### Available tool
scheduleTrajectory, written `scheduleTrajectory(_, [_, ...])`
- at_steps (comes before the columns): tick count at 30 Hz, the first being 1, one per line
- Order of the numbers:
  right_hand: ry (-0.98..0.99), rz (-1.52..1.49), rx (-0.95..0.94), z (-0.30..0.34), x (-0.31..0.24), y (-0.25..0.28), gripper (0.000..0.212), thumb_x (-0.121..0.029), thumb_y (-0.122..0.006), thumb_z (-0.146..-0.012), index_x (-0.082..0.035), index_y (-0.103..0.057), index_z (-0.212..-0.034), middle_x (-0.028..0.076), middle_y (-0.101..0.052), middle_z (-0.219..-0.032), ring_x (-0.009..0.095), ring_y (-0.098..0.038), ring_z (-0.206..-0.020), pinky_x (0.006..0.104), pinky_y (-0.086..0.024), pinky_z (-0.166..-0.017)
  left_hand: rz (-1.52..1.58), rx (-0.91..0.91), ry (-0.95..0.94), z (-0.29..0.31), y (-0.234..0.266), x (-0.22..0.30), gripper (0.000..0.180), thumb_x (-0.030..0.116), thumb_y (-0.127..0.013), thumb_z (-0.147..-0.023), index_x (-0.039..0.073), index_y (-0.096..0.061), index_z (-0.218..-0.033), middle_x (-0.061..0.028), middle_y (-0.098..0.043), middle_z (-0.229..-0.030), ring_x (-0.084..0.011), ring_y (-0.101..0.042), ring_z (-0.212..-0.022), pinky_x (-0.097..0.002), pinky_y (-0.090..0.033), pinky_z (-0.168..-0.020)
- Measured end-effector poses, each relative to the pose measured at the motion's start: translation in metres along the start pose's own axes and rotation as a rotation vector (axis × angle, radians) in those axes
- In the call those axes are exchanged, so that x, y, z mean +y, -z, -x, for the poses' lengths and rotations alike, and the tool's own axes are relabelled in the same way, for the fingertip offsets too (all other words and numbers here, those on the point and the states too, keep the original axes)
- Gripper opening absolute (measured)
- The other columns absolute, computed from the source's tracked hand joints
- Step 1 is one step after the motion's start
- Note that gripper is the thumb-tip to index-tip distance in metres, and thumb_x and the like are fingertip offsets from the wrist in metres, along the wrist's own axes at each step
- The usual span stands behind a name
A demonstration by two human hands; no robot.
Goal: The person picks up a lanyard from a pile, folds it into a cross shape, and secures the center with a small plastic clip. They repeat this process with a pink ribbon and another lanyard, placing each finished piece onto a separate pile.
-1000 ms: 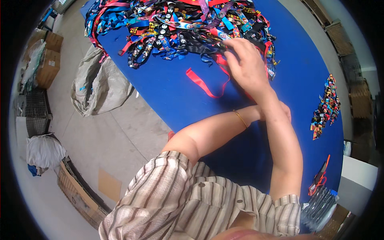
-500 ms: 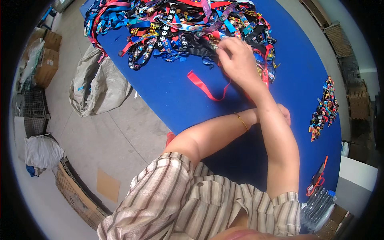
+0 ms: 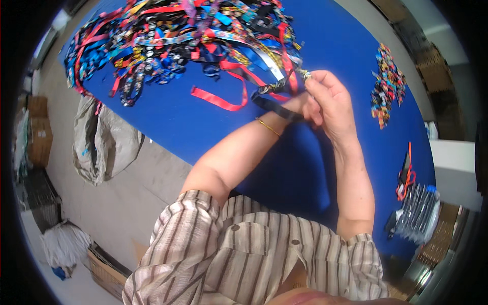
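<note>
My right hand (image 3: 333, 104) pinches a dark patterned lanyard (image 3: 277, 86) between thumb and fingers, just off the near side of a heap. A black length of it loops down and across my left hand. My left hand (image 3: 311, 109), with a gold bracelet at the wrist, is close beside and partly behind the right one. Its fingers are curled, and what they hold is hidden and blurred. A red lanyard (image 3: 218, 101) trails from the pile toward my left forearm. The big tangled heap of multicoloured lanyards (image 3: 178, 43) lies at the far left of the blue table (image 3: 345, 35).
A smaller bundle of colourful lanyards (image 3: 387, 86) lies at the table's right. Near the right edge are orange-handled scissors (image 3: 406, 183) and a clear-wrapped stack of black items (image 3: 416, 213). A pale sack (image 3: 107, 145) stands on the floor at left, with cartons (image 3: 39, 132) beyond.
My right hand has drawn back from the heap with the dark lanyard. My left hand has come out from under the right forearm to meet it. The view has shifted right.
</note>
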State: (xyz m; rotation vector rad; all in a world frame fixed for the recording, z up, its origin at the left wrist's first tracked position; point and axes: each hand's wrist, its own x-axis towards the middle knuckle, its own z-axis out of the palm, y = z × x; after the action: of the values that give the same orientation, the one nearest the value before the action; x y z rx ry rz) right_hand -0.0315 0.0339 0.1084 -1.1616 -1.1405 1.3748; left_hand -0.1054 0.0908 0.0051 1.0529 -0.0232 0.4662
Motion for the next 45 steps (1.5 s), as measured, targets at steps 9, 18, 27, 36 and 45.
scheduleTrajectory(9, [-0.28,-0.018,0.205,0.102,0.05,0.055,0.016,-0.019,-0.062,-0.097,-0.004,-0.057,-0.101,-0.001,-0.052,-0.059,0.003,-0.04,-0.04,0.0196,-0.028,-0.035,-0.132,0.334,0.164,-0.024,-0.002,-0.017,0.017,0.015,-0.063,-0.093,0.001,-0.067,-0.104,0.007,-0.045,-0.055,-0.002,-0.042,-0.046,-0.0204,-0.044,-0.048])
scheduleTrajectory(18, [-0.292,0.07,0.367,0.16,0.068,0.086,0.019,-0.023,-0.062,-0.097,-0.004,-0.061,-0.101,-0.002,-0.053,-0.062,0.002,-0.043,-0.048,0.0192,-0.03,-0.043,-0.162,0.067,0.288,-0.012,-0.012,-0.008,0.034,0.032,-0.057,-0.1,0.0,-0.064,-0.105,-0.0033,-0.064,-0.071,-0.0073,-0.059,-0.055,-0.0194,-0.045,-0.048])
scheduleTrajectory(27, [-0.18,0.084,0.445,0.176,0.069,0.117,0.018,-0.022,-0.062,-0.097,-0.005,-0.064,-0.101,-0.005,-0.05,-0.064,0.002,-0.044,-0.052,0.0176,-0.028,-0.043,-0.239,-0.147,0.525,-0.012,-0.037,-0.009,0.022,0.013,-0.068,-0.091,-0.004,-0.063,-0.104,-0.0131,-0.071,-0.08,-0.0135,-0.064,-0.058,-0.0235,-0.052,-0.056])
scheduleTrajectory(36, [-0.209,0.131,0.433,0.188,0.049,0.144,0.018,-0.023,-0.065,-0.095,-0.005,-0.065,-0.096,-0.005,-0.051,-0.065,0.003,-0.045,-0.055,0.0199,-0.03,-0.046,-0.138,-0.069,0.446,-0.01,-0.024,-0.012,0.014,0.009,-0.067,-0.091,-0.002,-0.067,-0.1,-0.0077,-0.068,-0.073,-0.0126,-0.065,-0.06,-0.0238,-0.053,-0.054])
scheduleTrajectory(45, [-0.006,0.291,0.157,0.177,0.058,0.123,0.02,-0.019,-0.069,-0.092,-0.004,-0.064,-0.104,0.0,-0.065,-0.091,0.008,-0.058,-0.084,0.0254,-0.047,-0.075,-0.124,-0.125,0.457,-0.006,-0.031,-0.012,0.013,0.011,-0.067,-0.093,0.0,-0.067,-0.098,-0.0042,-0.065,-0.071,-0.0099,-0.062,-0.058,-0.0228,-0.05,-0.053])
